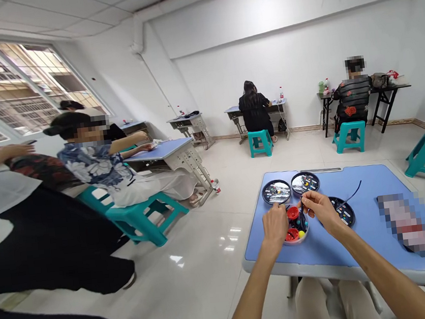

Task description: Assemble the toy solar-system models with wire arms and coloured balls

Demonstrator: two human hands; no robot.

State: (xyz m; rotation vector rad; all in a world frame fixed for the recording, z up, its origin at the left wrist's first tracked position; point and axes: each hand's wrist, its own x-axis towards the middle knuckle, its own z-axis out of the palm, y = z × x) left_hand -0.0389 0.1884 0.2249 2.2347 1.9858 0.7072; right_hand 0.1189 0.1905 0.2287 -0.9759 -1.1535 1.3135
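Observation:
On the blue desk in front of me stands a round clear plastic bowl with red cup-shaped parts, a yellow ball and small black pieces. My left hand is closed at the bowl's left rim, its fingertips partly hidden. Over the right rim, my right hand pinches a slim black piece; its exact kind is too small to tell. Two round black trays with printed discs, a left tray and a right tray, lie behind the bowl. A third black tray is partly behind my right wrist.
A thin black stick or tube juts up from the third tray. A pixelated flat object lies on the desk's right side. Several people sit at other desks on green stools. At the left stands a person in black trousers.

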